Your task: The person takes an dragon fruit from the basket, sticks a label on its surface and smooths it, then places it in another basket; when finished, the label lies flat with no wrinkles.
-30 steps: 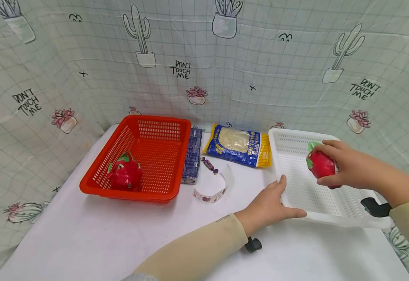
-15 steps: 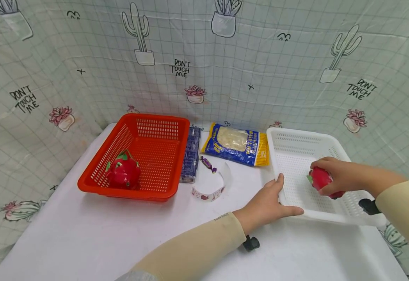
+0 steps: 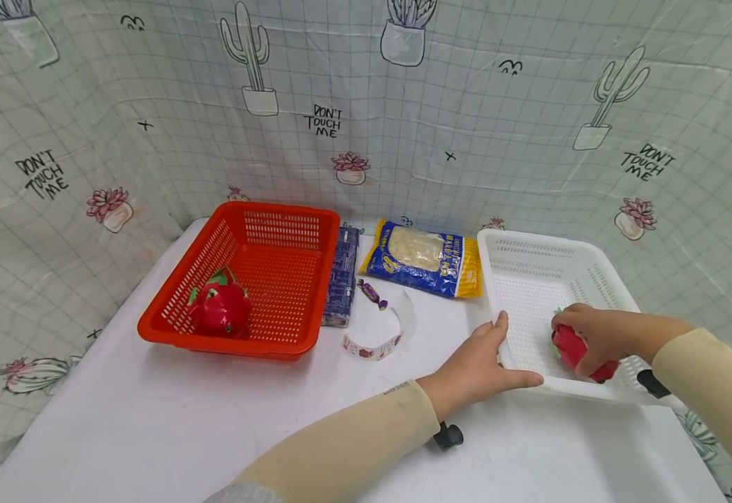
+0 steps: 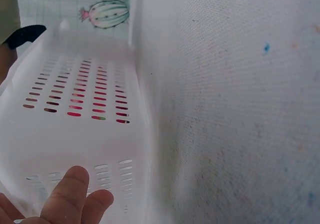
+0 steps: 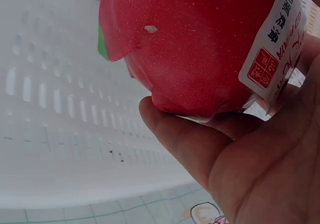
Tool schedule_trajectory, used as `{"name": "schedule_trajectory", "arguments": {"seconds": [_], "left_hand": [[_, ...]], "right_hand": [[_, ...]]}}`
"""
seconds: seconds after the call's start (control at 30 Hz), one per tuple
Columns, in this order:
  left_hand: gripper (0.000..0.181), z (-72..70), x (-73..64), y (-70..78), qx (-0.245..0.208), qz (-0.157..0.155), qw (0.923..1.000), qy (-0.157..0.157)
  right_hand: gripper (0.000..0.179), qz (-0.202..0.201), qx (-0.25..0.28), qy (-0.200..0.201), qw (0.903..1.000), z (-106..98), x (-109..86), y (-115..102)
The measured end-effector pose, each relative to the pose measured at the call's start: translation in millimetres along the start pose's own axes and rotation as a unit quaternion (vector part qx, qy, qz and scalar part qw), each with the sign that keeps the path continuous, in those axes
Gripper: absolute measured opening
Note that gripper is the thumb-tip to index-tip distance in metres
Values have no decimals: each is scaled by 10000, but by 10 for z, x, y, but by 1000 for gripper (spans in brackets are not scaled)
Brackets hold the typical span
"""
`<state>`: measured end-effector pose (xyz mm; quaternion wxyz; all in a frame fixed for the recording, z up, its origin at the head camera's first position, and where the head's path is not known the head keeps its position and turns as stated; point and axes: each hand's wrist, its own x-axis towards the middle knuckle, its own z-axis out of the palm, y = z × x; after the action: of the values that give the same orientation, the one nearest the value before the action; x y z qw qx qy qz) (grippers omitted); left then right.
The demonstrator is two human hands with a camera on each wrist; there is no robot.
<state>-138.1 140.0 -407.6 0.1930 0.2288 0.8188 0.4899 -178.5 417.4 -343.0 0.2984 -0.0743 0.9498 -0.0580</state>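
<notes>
In the head view, my right hand (image 3: 595,339) grips a red dragon fruit (image 3: 570,347) with green leaf tips, low inside the white basket (image 3: 532,237) near its front wall. The right wrist view shows the dragon fruit's (image 5: 195,44) smooth red skin and a white printed label, with fingers and palm round it. My left hand (image 3: 476,367) holds the basket's front left corner, thumb along the front rim. Its fingertips (image 4: 72,184) lie against the slotted outer wall in the left wrist view; red shows through the slots. Another dragon fruit (image 3: 221,307) lies in the red basket (image 3: 290,293) at left.
A blue and yellow food bag (image 3: 425,258) lies beside the white basket. Left of it are a purple-wrapped candy (image 3: 373,294), a curled printed strip (image 3: 372,349) and a dark blue flat pack (image 3: 342,279) next to the red basket. A patterned curtain (image 3: 366,105) hangs behind.
My right hand has lowered the dragon fruit deeper into the white basket and brought it toward the front wall. My left hand stays at the corner.
</notes>
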Motion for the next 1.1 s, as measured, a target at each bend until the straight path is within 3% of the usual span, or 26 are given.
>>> {"name": "schedule_trajectory", "arguments": {"seconds": [0.23, 0.43, 0.57, 0.9, 1.1], "left_hand": [[110, -29, 12, 6, 101, 11, 9999, 44], [111, -4, 35, -20, 94, 54, 9999, 50], [111, 10, 53, -28, 135, 96, 9998, 54], [110, -3, 28, -17, 58, 43, 10000, -6], [110, -6, 23, -11, 24, 34, 10000, -22]], "right_hand": [[102, 50, 90, 34, 9999, -44, 3, -18], [91, 282, -103, -509, 9983, -111, -13, -34], [94, 412, -128, -714, 9965, -120, -10, -43], [92, 399, -323, -548, 9972, -76, -27, -32], [100, 412, -288, -469, 9976, -36, -11, -21]]}}
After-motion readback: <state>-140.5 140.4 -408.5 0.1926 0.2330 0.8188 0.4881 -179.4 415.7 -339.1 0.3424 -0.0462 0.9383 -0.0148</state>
